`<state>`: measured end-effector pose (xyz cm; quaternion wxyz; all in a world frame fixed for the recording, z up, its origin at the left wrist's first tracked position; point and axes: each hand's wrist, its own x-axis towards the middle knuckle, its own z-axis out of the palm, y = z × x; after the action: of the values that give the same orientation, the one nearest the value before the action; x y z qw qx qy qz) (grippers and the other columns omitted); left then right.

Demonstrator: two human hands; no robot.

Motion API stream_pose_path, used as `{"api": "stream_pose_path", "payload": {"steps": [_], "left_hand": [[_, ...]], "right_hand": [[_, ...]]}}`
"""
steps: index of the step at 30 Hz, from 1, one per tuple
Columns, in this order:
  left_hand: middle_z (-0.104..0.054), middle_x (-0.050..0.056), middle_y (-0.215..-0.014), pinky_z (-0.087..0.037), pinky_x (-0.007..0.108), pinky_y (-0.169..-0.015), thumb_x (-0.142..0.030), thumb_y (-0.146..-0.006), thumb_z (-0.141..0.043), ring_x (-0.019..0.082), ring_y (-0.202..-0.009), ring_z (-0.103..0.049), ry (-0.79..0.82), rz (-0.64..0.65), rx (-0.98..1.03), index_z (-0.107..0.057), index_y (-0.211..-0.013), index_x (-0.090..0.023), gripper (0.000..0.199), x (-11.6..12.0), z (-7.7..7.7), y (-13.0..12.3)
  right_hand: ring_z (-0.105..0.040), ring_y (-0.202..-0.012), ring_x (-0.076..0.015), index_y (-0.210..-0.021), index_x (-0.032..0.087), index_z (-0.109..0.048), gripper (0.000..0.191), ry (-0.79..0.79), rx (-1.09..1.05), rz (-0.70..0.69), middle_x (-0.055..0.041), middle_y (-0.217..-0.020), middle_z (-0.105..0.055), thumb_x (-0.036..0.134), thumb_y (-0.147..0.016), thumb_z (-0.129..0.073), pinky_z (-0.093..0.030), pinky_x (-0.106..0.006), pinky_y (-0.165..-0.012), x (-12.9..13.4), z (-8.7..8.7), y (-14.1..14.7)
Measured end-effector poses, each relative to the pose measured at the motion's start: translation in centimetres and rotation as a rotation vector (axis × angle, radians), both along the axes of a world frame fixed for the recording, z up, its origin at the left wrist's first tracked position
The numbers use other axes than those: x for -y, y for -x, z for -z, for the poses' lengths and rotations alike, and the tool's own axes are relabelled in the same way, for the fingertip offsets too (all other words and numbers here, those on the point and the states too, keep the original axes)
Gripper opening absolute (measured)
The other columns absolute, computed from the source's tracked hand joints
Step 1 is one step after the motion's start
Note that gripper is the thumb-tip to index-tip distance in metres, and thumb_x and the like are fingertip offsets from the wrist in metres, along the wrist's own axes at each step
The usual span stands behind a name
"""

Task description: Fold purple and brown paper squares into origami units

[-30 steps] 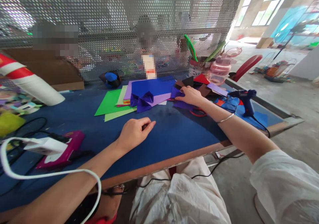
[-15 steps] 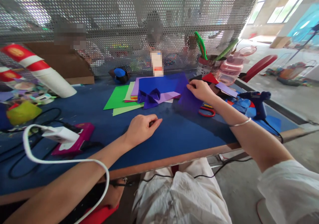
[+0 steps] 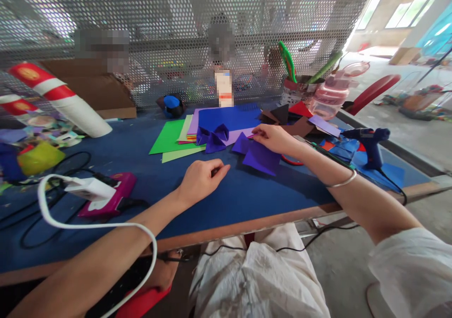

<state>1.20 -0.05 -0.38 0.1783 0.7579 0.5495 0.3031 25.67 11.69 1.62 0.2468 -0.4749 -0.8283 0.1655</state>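
Right hand pinches purple paper beside the paper stack

The right hand's thumb and fingertips are closed on the edge of the purple paper, just right of the stack. The left hand, in front of the stack, is curled into a loose fist, nothing visible inside. A light pinch, with the left hand steadying the free edge, should keep the paper from bending. Half a second ago the purple paper was motion-blurred and more of the red scissor handle, right of the stack, showed
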Motion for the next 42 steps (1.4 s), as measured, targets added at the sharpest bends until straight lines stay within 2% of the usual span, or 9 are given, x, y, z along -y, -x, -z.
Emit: {"api": "stream_pose_path", "payload": {"steps": [4,9,12,16,19,26,30,37,42], "left_hand": [[-0.062,0.0,-0.069,-0.038,0.024,-0.054,-0.055,-0.09,-0.057,0.013,-0.059,-0.051,0.085,-0.004,0.196,-0.064,-0.088,-0.019,0.037,-0.4,0.3,0.0],[-0.069,0.007,-0.094,-0.049,0.024,-0.049,-0.071,-0.086,-0.056,0.017,-0.071,-0.062,0.277,0.028,0.44,-0.061,-0.119,-0.017,0.063,-0.7,-0.1,0.0],[-0.071,0.006,-0.087,-0.054,0.028,-0.054,-0.074,-0.086,-0.055,0.018,-0.067,-0.064,0.402,0.084,0.531,-0.066,-0.116,-0.017,0.065,-0.5,-0.4,-0.2],[-0.077,0.006,-0.092,-0.06,0.032,-0.074,-0.061,-0.065,-0.085,0.022,-0.081,-0.071,0.476,0.138,0.602,-0.072,-0.103,-0.018,0.059,-0.4,-0.3,-0.3],[-0.078,0.006,-0.089,-0.06,0.037,-0.081,-0.052,-0.06,-0.091,0.024,-0.084,-0.074,0.514,0.141,0.65,-0.073,-0.098,-0.017,0.055,-0.7,0.0,-0.1],[-0.08,0.008,-0.093,-0.062,0.04,-0.084,-0.048,-0.058,-0.092,0.024,-0.083,-0.076,0.475,0.049,0.769,-0.072,-0.101,-0.015,0.058,-1.6,0.1,0.8],[-0.081,0.007,-0.093,-0.062,0.041,-0.088,-0.045,-0.058,-0.092,0.025,-0.086,-0.076,0.44,0.005,0.812,-0.072,-0.102,-0.015,0.057,-1.9,0.0,1.2],[-0.079,0.005,-0.084,-0.063,0.035,-0.079,-0.046,-0.055,-0.093,0.02,-0.072,-0.074,0.43,-0.02,0.806,-0.07,-0.092,-0.016,0.053,-1.6,-0.4,0.7],[-0.073,0.001,-0.071,-0.053,0.024,-0.051,-0.046,-0.063,-0.088,0.015,-0.057,-0.067,0.418,-0.043,0.757,-0.066,-0.09,-0.017,0.046,-1.5,-0.9,0.7]], "right_hand": [[-0.069,-0.089,-0.0198,-0.124,0.014,-0.066,0.033,0.013,-0.091,-0.063,-0.0088,-0.102,-0.075,0.019,-0.093,-0.055,-0.053,-0.032,-0.084,1.4,0.5,1.5],[-0.068,-0.095,-0.0188,-0.121,0.018,-0.064,0.031,-0.003,-0.393,-0.231,-0.0066,-0.105,-0.072,0.026,-0.092,-0.056,-0.055,-0.033,-0.086,3.8,1.3,3.1],[-0.066,-0.087,-0.0177,-0.119,0.02,-0.063,0.031,0.038,-0.488,-0.272,-0.0048,-0.1,-0.071,0.03,-0.091,-0.057,-0.056,-0.032,-0.079,4.9,1.7,3.5],[-0.066,-0.084,-0.0159,-0.115,0.021,-0.063,0.027,0.105,-0.539,-0.307,-0.0049,-0.103,-0.071,0.031,-0.091,-0.058,-0.055,-0.03,-0.075,5.5,2.0,3.9],[-0.065,-0.082,-0.0156,-0.111,0.019,-0.065,0.025,0.115,-0.531,-0.291,-0.005,-0.1,-0.073,0.035,-0.094,-0.055,-0.053,-0.03,-0.075,5.2,1.9,3.8],[-0.066,-0.093,-0.0192,-0.105,0.019,-0.069,0.028,-0.124,-0.446,-0.181,-0.008,-0.105,-0.071,0.024,-0.095,-0.043,-0.051,-0.033,-0.082,4.7,1.4,3.1],[-0.066,-0.096,-0.0199,-0.105,0.018,-0.07,0.03,-0.132,-0.435,-0.193,-0.0091,-0.105,-0.071,0.021,-0.093,-0.042,-0.051,-0.033,-0.084,4.7,1.5,3.1],[-0.058,-0.073,-0.0147,-0.1,0.016,-0.069,0.033,0.034,-0.386,-0.235,-0.0017,-0.082,-0.068,0.045,-0.094,-0.053,-0.044,-0.028,-0.07,4.0,2.0,3.1],[-0.054,-0.066,-0.0134,-0.084,0.016,-0.066,0.028,-0.012,-0.267,-0.199,0.0008,-0.067,-0.06,0.036,-0.095,-0.051,-0.038,-0.026,-0.064,2.3,-0.1,1.4]]}}
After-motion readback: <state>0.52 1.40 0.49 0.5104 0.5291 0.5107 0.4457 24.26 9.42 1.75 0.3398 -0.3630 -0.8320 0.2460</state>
